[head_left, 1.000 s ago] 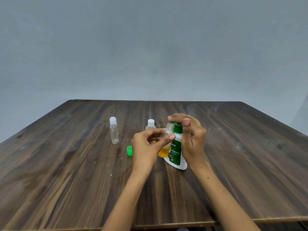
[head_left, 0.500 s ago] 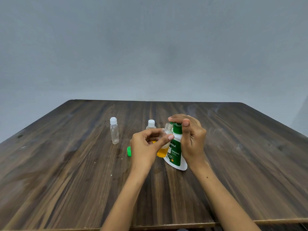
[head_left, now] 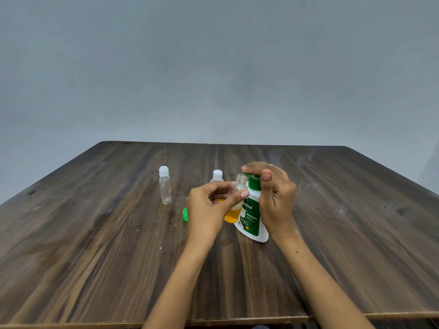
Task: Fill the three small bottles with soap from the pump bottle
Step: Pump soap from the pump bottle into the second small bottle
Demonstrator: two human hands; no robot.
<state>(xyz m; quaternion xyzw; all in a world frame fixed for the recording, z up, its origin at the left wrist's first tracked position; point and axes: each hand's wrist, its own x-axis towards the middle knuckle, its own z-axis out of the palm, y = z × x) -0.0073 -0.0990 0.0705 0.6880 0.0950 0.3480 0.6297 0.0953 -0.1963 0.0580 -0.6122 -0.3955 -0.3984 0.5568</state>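
A white pump bottle point(head_left: 252, 222) with a green label and green pump head stands near the table's middle. My right hand point(head_left: 273, 198) lies over the pump head, fingers curled on top of it. My left hand point(head_left: 210, 207) holds an uncapped small clear bottle point(head_left: 235, 207) with its open neck under the spout; yellow soap fills its lower part. A second small bottle point(head_left: 165, 186), clear and white-capped, stands apart to the left. A third white-capped bottle point(head_left: 217, 175) stands behind my left hand, mostly hidden.
A green cap point(head_left: 185, 214) lies on the dark wooden table point(head_left: 95, 245) just left of my left hand. The table's front edge runs below my forearms. A plain grey wall rises behind the table.
Both hands and the bottles stay almost where they were. The held bottle and the pump bottle show only a very slight shift.
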